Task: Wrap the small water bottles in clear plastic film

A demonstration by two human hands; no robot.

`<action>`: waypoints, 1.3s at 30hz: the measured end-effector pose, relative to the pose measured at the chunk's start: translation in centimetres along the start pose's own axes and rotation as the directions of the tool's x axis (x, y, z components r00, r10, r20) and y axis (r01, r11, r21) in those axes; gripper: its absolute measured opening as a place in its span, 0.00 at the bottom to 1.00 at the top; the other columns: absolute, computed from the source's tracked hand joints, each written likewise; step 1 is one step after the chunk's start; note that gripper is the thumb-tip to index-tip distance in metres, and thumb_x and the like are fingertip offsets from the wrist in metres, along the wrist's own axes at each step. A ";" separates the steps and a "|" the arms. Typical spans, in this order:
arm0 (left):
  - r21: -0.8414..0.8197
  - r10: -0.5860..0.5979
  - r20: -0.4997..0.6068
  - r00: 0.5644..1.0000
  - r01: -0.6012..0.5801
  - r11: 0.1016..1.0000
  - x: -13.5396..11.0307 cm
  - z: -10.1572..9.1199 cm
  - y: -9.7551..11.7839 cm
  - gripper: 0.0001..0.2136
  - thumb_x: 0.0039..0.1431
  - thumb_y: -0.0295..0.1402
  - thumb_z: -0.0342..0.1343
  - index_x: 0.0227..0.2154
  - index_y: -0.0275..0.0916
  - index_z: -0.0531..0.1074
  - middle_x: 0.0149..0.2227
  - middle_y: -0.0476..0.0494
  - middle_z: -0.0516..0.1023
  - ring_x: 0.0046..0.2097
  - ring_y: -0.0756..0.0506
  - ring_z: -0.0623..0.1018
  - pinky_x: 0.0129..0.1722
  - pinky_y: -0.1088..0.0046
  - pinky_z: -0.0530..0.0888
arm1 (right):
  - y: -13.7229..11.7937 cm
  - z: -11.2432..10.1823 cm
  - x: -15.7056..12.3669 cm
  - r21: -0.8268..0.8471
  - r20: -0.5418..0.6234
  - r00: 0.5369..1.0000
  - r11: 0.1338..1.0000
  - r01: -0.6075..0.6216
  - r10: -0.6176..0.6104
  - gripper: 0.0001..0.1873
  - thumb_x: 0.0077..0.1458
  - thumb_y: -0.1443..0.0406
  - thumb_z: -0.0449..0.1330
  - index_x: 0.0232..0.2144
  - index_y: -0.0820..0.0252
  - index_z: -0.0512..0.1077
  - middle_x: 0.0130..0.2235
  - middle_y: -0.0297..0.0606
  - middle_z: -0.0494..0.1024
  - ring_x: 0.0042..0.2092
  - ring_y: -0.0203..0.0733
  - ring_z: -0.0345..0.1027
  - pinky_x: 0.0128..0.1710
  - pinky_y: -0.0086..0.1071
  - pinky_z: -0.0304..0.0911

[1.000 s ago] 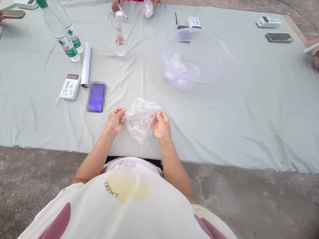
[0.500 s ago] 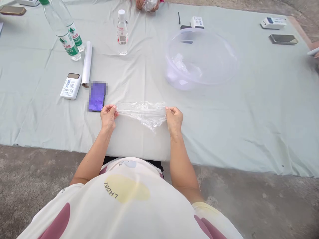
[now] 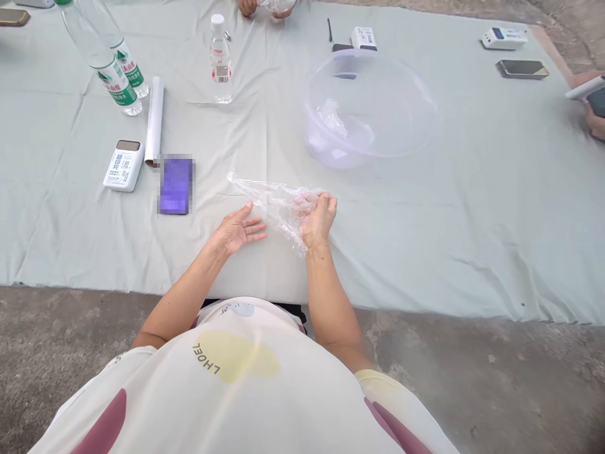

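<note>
A crumpled piece of clear thin plastic [image 3: 271,195], film or a bag, hangs above the table near its front edge. My right hand [image 3: 319,217] is closed on its right end, with some of the plastic over the fingers. The plastic's far left corner hangs loose. My left hand [image 3: 242,231] is open beside the plastic, fingers spread and palm turned inward, holding nothing. To the left of that hand lies a phone [image 3: 176,186] with a purple screen, partly blurred out.
A translucent basin [image 3: 331,148] with crumpled plastic inside stands beyond my right hand. At left are a white roll [image 3: 155,120], a white device [image 3: 123,165] and two tall bottles [image 3: 113,82]. A small bottle [image 3: 221,63] stands mid-table. Other people's hands [image 3: 248,7] show at the far edge and right.
My left hand has let go of the plastic's left end, opened, and moved right and nearer me. My right hand has gathered more plastic. The view has shifted slightly.
</note>
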State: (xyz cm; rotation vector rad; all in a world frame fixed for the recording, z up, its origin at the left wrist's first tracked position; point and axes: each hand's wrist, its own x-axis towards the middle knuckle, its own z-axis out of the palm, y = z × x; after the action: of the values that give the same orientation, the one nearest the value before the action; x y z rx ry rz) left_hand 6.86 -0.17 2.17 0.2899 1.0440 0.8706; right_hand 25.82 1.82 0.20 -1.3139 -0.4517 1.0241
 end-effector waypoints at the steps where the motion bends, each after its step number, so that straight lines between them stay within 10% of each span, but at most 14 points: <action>1: 0.046 -0.031 -0.012 0.999 0.031 0.998 -0.1 0.3 0.0 0.23 0.47 0.47 0.69 0.37 0.36 0.70 0.41 0.34 0.76 0.45 0.35 0.79 0.43 0.53 0.77 | -0.1 0.3 -0.1 -0.008 -0.006 0.999 0.999 0.034 -0.034 0.13 0.61 0.51 0.51 0.36 0.51 0.55 0.36 0.32 0.76 0.32 0.36 0.76 0.26 0.27 0.65; 5: 0.145 0.078 -0.012 0.997 -0.075 0.987 -0.3 1.0 0.2 0.22 0.54 0.54 0.59 0.28 0.36 0.70 0.37 0.37 0.77 0.42 0.39 0.79 0.43 0.58 0.75 | -0.2 0.9 -0.3 -0.041 -0.028 0.986 0.986 0.161 -0.162 0.14 0.61 0.50 0.50 0.38 0.51 0.56 0.35 0.31 0.75 0.30 0.35 0.75 0.26 0.27 0.66; 9: 0.180 0.210 0.161 0.964 -0.238 0.954 -0.5 1.0 0.0 0.16 0.49 0.38 0.63 0.41 0.40 0.75 0.46 0.42 0.78 0.51 0.42 0.75 0.52 0.62 0.69 | -0.1 0.9 -0.2 -0.082 -0.047 0.978 0.977 0.199 -0.203 0.15 0.61 0.48 0.49 0.38 0.51 0.56 0.34 0.32 0.75 0.28 0.35 0.74 0.24 0.28 0.64; 15: 0.382 0.103 0.418 0.903 -0.277 0.881 -0.6 0.7 -1.3 0.17 0.47 0.32 0.66 0.42 0.42 0.77 0.54 0.41 0.76 0.59 0.40 0.71 0.58 0.61 0.64 | -0.2 0.7 -0.3 -0.251 -0.068 0.966 0.942 0.225 -0.249 0.17 0.62 0.47 0.46 0.37 0.52 0.56 0.31 0.30 0.70 0.21 0.33 0.67 0.21 0.29 0.60; 23: 0.094 0.196 0.105 0.975 -0.206 0.974 -0.9 -1.0 0.0 0.18 0.43 0.39 0.70 0.27 0.39 0.66 0.36 0.46 0.80 0.39 0.45 0.81 0.41 0.68 0.75 | -1.2 -0.8 0.4 -0.387 -0.052 0.952 0.885 0.259 -0.301 0.15 0.64 0.49 0.44 0.37 0.52 0.56 0.28 0.28 0.73 0.17 0.31 0.60 0.22 0.30 0.59; 31: 0.286 0.463 -0.017 0.886 -0.440 0.851 -1.6 -3.4 3.0 0.17 0.45 0.42 0.68 0.29 0.40 0.66 0.28 0.53 0.75 0.22 0.55 0.73 0.21 0.79 0.64 | -2.1 -0.7 0.1 -0.272 -0.078 0.866 0.846 0.459 -0.494 0.16 0.63 0.48 0.44 0.38 0.52 0.58 0.29 0.28 0.70 0.20 0.31 0.61 0.19 0.28 0.56; 34: 0.478 0.400 -0.058 0.915 -0.326 0.816 -2.8 -5.2 3.1 0.14 0.48 0.42 0.64 0.29 0.40 0.66 0.26 0.53 0.74 0.19 0.54 0.70 0.19 0.78 0.62 | -1.6 -1.8 -0.8 -0.367 0.034 0.917 0.848 0.381 -0.397 0.17 0.61 0.48 0.48 0.37 0.53 0.62 0.27 0.28 0.69 0.21 0.33 0.61 0.21 0.29 0.56; 36: 0.703 0.317 -0.082 0.945 -0.170 0.690 -4.3 -6.5 3.1 0.11 0.50 0.41 0.61 0.30 0.41 0.68 0.25 0.52 0.74 0.19 0.53 0.70 0.19 0.76 0.62 | -1.0 -3.2 -1.7 -0.483 0.104 0.960 0.831 0.277 -0.259 0.16 0.60 0.49 0.51 0.36 0.54 0.65 0.24 0.27 0.70 0.22 0.34 0.60 0.23 0.30 0.57; 39: 0.964 0.397 -0.065 0.916 -0.046 0.264 -7.2 -7.4 3.6 0.12 0.55 0.41 0.59 0.39 0.42 0.73 0.30 0.49 0.78 0.25 0.49 0.74 0.25 0.73 0.66 | 0.0 -4.9 -3.3 -0.644 0.151 0.981 0.741 0.191 -0.121 0.15 0.59 0.51 0.52 0.36 0.55 0.68 0.23 0.27 0.71 0.23 0.36 0.63 0.28 0.32 0.59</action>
State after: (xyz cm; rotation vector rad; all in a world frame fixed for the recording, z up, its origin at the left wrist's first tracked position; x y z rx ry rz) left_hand -2.68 -4.61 5.15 1.4368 1.7956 0.4014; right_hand 27.98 -3.66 -0.19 -1.8141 -1.0568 0.8100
